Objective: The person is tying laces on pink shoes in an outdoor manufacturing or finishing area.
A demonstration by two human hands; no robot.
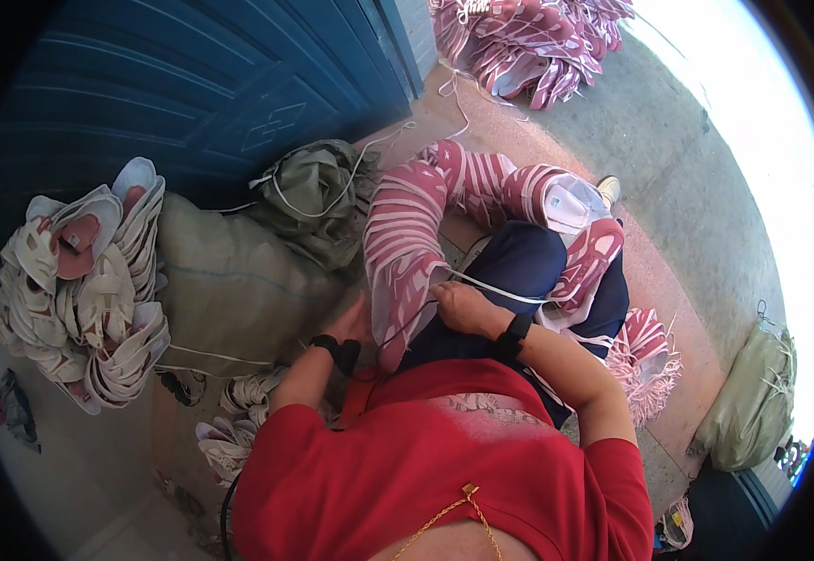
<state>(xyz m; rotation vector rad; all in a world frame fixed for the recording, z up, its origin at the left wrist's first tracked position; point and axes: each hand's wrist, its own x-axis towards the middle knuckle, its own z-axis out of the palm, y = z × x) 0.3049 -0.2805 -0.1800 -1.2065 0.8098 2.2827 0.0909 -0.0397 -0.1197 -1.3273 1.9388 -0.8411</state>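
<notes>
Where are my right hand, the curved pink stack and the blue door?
Right hand [468, 308], head view: back of the hand.
Curved pink stack [477, 183], head view: upper bend.
Blue door [197, 93], head view: panelled face.

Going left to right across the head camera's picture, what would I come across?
White shoe uppers, big sack, left hand, right hand, pink fringed bundle, smaller sack.
</notes>
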